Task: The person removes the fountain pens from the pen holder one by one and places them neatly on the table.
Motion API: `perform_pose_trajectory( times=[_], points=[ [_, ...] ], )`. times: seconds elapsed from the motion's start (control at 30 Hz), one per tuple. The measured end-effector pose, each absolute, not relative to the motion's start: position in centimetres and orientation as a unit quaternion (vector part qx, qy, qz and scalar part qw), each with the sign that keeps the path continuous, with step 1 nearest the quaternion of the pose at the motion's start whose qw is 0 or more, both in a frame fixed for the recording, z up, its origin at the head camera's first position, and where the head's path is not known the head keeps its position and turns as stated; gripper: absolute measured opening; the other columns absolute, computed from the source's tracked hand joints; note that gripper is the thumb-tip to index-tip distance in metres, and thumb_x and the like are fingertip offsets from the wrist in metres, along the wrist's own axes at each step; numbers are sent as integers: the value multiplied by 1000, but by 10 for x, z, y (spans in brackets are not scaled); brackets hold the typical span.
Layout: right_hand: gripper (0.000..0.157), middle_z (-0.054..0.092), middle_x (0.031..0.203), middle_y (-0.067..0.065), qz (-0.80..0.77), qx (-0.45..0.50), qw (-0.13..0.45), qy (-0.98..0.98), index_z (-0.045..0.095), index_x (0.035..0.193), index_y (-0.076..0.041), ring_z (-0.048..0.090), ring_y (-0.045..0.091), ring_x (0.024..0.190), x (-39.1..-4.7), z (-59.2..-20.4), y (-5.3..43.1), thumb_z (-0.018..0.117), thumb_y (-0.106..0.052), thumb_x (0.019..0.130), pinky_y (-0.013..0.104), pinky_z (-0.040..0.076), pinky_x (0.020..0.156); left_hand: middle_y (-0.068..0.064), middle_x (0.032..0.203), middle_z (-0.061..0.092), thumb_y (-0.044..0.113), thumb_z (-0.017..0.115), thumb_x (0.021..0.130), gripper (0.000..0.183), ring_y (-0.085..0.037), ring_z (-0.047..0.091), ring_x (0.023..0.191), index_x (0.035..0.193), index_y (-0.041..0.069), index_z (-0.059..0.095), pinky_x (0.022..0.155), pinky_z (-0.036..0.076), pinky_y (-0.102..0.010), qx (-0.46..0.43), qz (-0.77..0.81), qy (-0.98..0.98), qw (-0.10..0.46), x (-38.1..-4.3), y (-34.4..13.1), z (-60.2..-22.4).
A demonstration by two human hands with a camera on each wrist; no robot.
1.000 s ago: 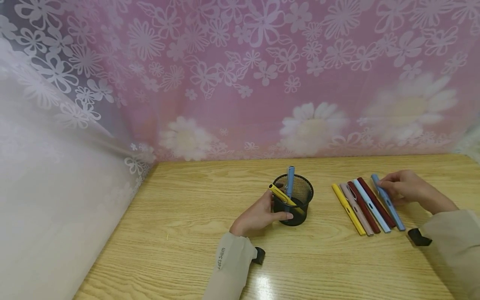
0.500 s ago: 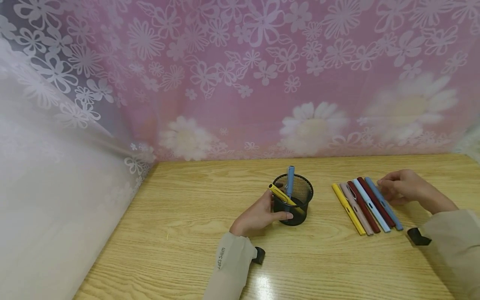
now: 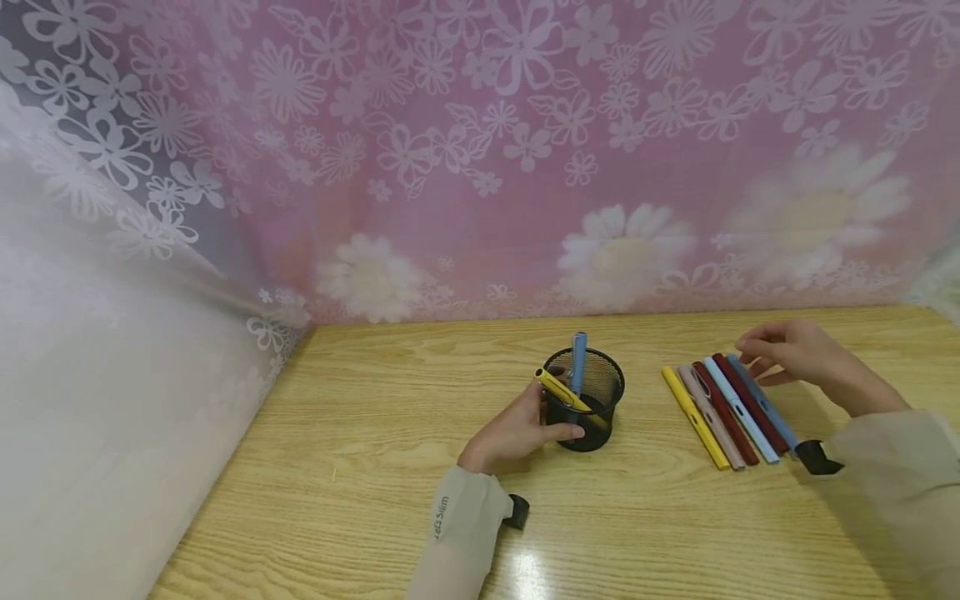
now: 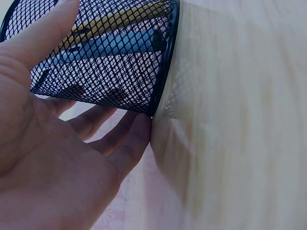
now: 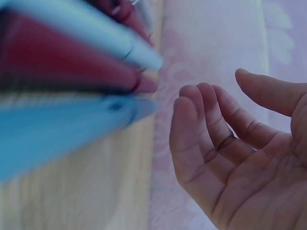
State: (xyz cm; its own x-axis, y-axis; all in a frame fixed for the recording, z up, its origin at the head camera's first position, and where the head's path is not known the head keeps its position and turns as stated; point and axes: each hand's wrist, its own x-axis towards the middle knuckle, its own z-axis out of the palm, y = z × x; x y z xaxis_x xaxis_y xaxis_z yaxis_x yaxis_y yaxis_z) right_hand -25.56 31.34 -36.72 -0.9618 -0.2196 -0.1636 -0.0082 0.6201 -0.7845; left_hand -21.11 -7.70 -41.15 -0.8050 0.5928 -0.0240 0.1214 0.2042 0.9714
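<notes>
My left hand (image 3: pixel 510 433) grips a black mesh pen cup (image 3: pixel 602 427), thumb at the front and fingers behind, as the left wrist view shows. In the cup a blue pen (image 3: pixel 578 358) stands upright and a yellow pen (image 3: pixel 557 387) leans over the rim. Apart from a row of pens, my right hand (image 5: pixel 240 158) has its fingers bent slightly and holds nothing. Nearest to it is a grey-blue pen (image 3: pixel 769 410). Left of that lie a dark red pen (image 3: pixel 752 406), a light blue pen (image 3: pixel 739 408), another dark red pen, a pinkish pen and a yellow pen (image 3: pixel 696 419).
The wooden table (image 3: pixel 360 467) bears the cup and the row of pens, with a stretch of bare wood between them. A pink flowered curtain (image 3: pixel 480 225) hangs along the back edge, and a white sheet (image 3: pixel 112 375) borders the left side.
The grey-blue pen was pushed left against the row and let go. My right hand has since risen and moved slightly left, over the pens' far end. The left hand and cup stayed put.
</notes>
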Motion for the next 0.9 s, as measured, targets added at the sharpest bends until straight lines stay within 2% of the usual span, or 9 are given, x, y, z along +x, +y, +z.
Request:
perform_pose_trajectory(
  times=[0.3,0.57,0.9],
  points=[
    [43,67,108,12,-451,-95,117,880,48,131,18,69,16,86,-255,-352,288,48,-19,110,37,60,77,-3,132,59,9,73,96,70,-16,59,118,153,16,33,101,45,-31,229,573,761,198,-212,-77,-414],
    [43,68,108,11,-478,-113,109,864,49,131,19,70,14,89,-256,-342,267,51,-18,109,35,59,77,-3,131,60,9,73,95,69,-16,61,116,153,15,34,99,46,-30,237,573,760,194,-213,-78,-414],
    [45,67,113,12,-499,-123,105,852,52,132,11,70,17,96,-253,-332,244,57,-26,106,38,58,82,-1,133,57,11,74,95,72,-13,58,118,154,17,33,104,43,-33,223,573,764,198,-212,-78,-413]
  ],
)
